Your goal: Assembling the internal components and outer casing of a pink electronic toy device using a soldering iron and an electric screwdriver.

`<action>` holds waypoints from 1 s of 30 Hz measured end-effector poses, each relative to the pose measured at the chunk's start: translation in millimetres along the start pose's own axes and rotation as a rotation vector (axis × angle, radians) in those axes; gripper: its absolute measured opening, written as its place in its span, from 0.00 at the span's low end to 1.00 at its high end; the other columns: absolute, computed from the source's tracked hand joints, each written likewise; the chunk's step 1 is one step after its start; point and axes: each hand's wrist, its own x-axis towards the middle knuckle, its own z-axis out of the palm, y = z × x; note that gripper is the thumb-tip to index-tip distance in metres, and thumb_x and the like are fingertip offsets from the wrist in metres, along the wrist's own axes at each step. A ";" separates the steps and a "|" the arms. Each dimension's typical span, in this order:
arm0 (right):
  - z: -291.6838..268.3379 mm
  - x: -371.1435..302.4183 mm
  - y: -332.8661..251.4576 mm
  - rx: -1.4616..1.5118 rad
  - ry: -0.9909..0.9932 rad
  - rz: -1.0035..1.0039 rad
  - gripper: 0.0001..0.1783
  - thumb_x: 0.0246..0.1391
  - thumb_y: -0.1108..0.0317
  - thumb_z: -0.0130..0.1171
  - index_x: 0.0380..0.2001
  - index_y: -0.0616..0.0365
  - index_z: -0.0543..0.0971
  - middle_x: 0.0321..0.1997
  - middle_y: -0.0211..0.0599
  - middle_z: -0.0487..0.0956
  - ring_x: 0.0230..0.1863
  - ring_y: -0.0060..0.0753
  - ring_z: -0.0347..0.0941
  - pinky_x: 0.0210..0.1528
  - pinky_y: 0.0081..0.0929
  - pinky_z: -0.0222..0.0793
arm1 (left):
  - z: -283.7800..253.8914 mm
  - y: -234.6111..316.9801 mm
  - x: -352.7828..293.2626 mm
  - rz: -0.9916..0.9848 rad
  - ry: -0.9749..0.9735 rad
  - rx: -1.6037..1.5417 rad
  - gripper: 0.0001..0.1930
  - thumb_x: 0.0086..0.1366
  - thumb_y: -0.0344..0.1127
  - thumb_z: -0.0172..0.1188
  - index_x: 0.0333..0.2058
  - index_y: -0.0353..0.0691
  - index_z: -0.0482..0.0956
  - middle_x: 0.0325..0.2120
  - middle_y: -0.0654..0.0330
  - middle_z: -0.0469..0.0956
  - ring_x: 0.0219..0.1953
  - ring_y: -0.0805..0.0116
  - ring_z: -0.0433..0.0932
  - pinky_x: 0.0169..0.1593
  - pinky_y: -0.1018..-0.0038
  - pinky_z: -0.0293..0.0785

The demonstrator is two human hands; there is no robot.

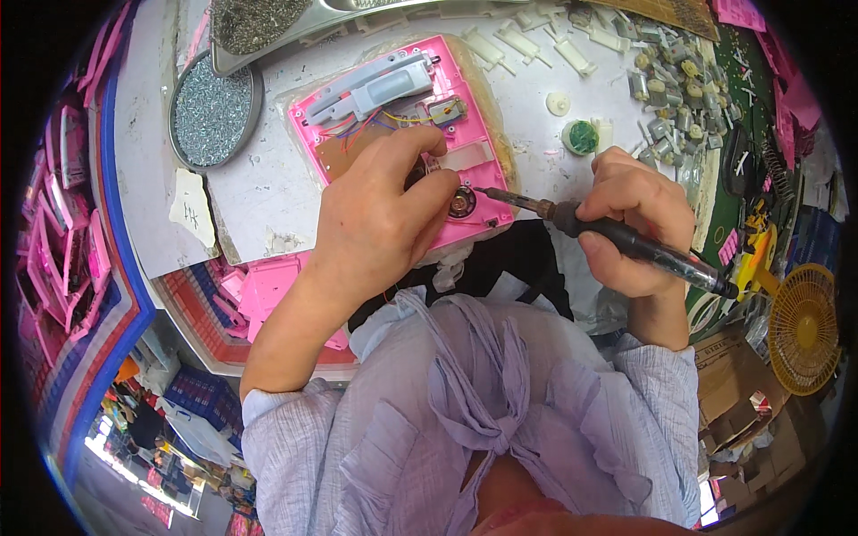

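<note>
A pink plastic housing (465,107) lies open on the white bench, with a grey part (375,89), coloured wires and a small round speaker (462,202) inside. My left hand (380,219) rests on its lower half, fingers pinched beside the speaker. My right hand (630,223) grips a black-handled soldering iron (617,237). The iron's metal tip (487,191) points left and touches the housing just right of the speaker.
A round dish of small screws (213,112) sits at the upper left, a metal tray (268,27) behind it. Small motors (679,89) and white plastic parts (536,40) lie at the upper right. Pink housings fill a crate (259,295) below the bench. A yellow fan (804,326) stands at the right.
</note>
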 end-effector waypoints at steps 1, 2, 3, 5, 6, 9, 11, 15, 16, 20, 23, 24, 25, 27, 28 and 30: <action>-0.2 1.2 0.1 -0.010 -0.013 0.001 0.13 0.36 0.73 0.68 0.30 0.59 0.80 0.21 0.30 0.74 0.20 0.28 0.65 0.24 0.26 0.57 | -0.2 -0.4 0.2 0.006 -0.002 -0.002 0.13 0.50 0.24 0.70 0.36 0.39 0.83 0.42 0.56 0.76 0.35 0.61 0.79 0.36 0.68 0.77; 0.0 1.7 0.2 -0.020 -0.026 0.001 0.12 0.36 0.73 0.68 0.30 0.58 0.80 0.21 0.30 0.74 0.20 0.28 0.65 0.24 0.26 0.57 | -0.3 -1.0 0.4 0.011 -0.003 -0.004 0.13 0.49 0.24 0.70 0.36 0.39 0.83 0.42 0.56 0.76 0.35 0.61 0.79 0.36 0.68 0.77; 0.8 1.6 0.1 -0.020 -0.021 0.008 0.12 0.36 0.73 0.68 0.29 0.58 0.80 0.21 0.30 0.74 0.20 0.28 0.65 0.24 0.26 0.57 | -0.4 -1.5 0.7 0.017 -0.004 -0.007 0.14 0.49 0.24 0.70 0.36 0.39 0.83 0.42 0.56 0.76 0.35 0.62 0.79 0.36 0.68 0.76; 2.2 1.6 -0.4 -0.019 -0.011 0.023 0.11 0.37 0.72 0.67 0.29 0.58 0.80 0.21 0.29 0.74 0.20 0.29 0.65 0.24 0.26 0.58 | -1.4 -1.8 1.3 0.023 -0.008 -0.010 0.14 0.48 0.24 0.70 0.36 0.39 0.83 0.42 0.56 0.76 0.34 0.62 0.79 0.36 0.68 0.76; 2.6 1.8 -0.2 -0.019 -0.012 0.024 0.11 0.37 0.72 0.67 0.28 0.58 0.80 0.21 0.29 0.74 0.20 0.29 0.66 0.24 0.26 0.58 | -1.8 -2.1 1.3 0.025 -0.009 -0.011 0.14 0.48 0.24 0.70 0.36 0.39 0.83 0.42 0.56 0.76 0.34 0.61 0.79 0.36 0.68 0.76; 3.5 3.0 -0.6 -0.021 -0.017 0.036 0.10 0.37 0.71 0.67 0.28 0.57 0.80 0.21 0.29 0.74 0.21 0.29 0.66 0.24 0.26 0.58 | -2.2 -3.3 1.2 0.027 -0.019 -0.021 0.14 0.48 0.23 0.70 0.36 0.39 0.83 0.42 0.56 0.76 0.34 0.61 0.78 0.36 0.68 0.76; 4.0 3.3 -1.6 -0.022 -0.022 0.056 0.10 0.37 0.71 0.68 0.28 0.57 0.80 0.22 0.29 0.74 0.21 0.29 0.66 0.24 0.26 0.59 | -2.3 -4.4 1.4 0.038 -0.015 -0.027 0.14 0.48 0.23 0.70 0.36 0.39 0.83 0.42 0.56 0.76 0.34 0.61 0.78 0.36 0.68 0.76; 4.9 4.4 -0.7 -0.036 -0.036 0.048 0.11 0.36 0.72 0.68 0.29 0.57 0.80 0.22 0.29 0.75 0.22 0.29 0.67 0.25 0.26 0.60 | -2.9 -4.5 1.1 0.034 -0.023 -0.025 0.13 0.48 0.24 0.70 0.36 0.39 0.84 0.42 0.56 0.77 0.34 0.61 0.79 0.36 0.68 0.76; 5.8 4.9 -0.4 -0.035 -0.034 0.045 0.12 0.36 0.73 0.68 0.29 0.57 0.80 0.23 0.29 0.75 0.22 0.29 0.67 0.25 0.26 0.60 | -2.7 -4.4 1.0 0.036 -0.019 -0.022 0.13 0.49 0.24 0.70 0.36 0.39 0.84 0.42 0.56 0.77 0.34 0.61 0.79 0.36 0.68 0.76; 6.3 6.0 0.4 -0.035 -0.034 0.039 0.12 0.35 0.73 0.68 0.29 0.57 0.80 0.23 0.30 0.76 0.22 0.29 0.67 0.25 0.26 0.60 | -1.5 -5.3 0.7 0.048 -0.011 -0.006 0.13 0.49 0.24 0.70 0.36 0.40 0.84 0.43 0.56 0.77 0.36 0.61 0.79 0.37 0.68 0.77; 6.5 7.0 -0.8 -0.050 -0.040 0.036 0.12 0.35 0.73 0.68 0.29 0.57 0.80 0.23 0.30 0.76 0.22 0.30 0.67 0.25 0.26 0.60 | -2.2 -4.7 0.4 0.052 -0.015 0.008 0.13 0.49 0.24 0.70 0.36 0.40 0.84 0.43 0.56 0.77 0.36 0.61 0.79 0.37 0.68 0.77; 5.8 7.6 -2.3 -0.049 -0.043 0.040 0.12 0.35 0.74 0.68 0.29 0.58 0.80 0.23 0.30 0.76 0.22 0.30 0.67 0.25 0.26 0.60 | -2.5 -4.7 0.5 0.053 -0.016 0.011 0.13 0.49 0.24 0.70 0.36 0.40 0.84 0.43 0.56 0.77 0.36 0.61 0.79 0.37 0.68 0.77; 4.5 7.9 -4.8 -0.048 -0.045 0.044 0.13 0.35 0.74 0.68 0.29 0.58 0.80 0.23 0.30 0.76 0.22 0.30 0.67 0.25 0.26 0.60 | -2.3 -5.1 0.4 0.057 -0.015 0.012 0.13 0.49 0.24 0.70 0.36 0.40 0.84 0.42 0.56 0.77 0.36 0.61 0.79 0.37 0.68 0.77; 1.8 6.3 -6.3 -0.039 -0.029 0.035 0.13 0.36 0.74 0.68 0.30 0.59 0.80 0.23 0.31 0.76 0.22 0.29 0.66 0.25 0.26 0.59 | -1.9 -5.9 -0.1 0.064 -0.014 0.016 0.13 0.49 0.24 0.70 0.36 0.40 0.84 0.42 0.56 0.77 0.36 0.61 0.79 0.37 0.68 0.77; -1.0 3.4 -5.7 -0.032 -0.010 0.020 0.13 0.36 0.73 0.69 0.30 0.60 0.80 0.23 0.31 0.75 0.22 0.29 0.66 0.25 0.26 0.58 | -2.2 -5.8 -0.2 0.060 -0.014 0.012 0.13 0.49 0.24 0.70 0.36 0.40 0.84 0.42 0.56 0.77 0.36 0.61 0.79 0.37 0.68 0.77; -7.8 -5.7 -5.8 -0.002 0.052 0.042 0.13 0.38 0.72 0.69 0.30 0.62 0.79 0.24 0.33 0.75 0.24 0.28 0.66 0.25 0.26 0.58 | -2.1 -5.8 -0.6 0.057 -0.014 0.006 0.13 0.49 0.24 0.69 0.36 0.40 0.84 0.42 0.56 0.77 0.37 0.61 0.79 0.37 0.68 0.77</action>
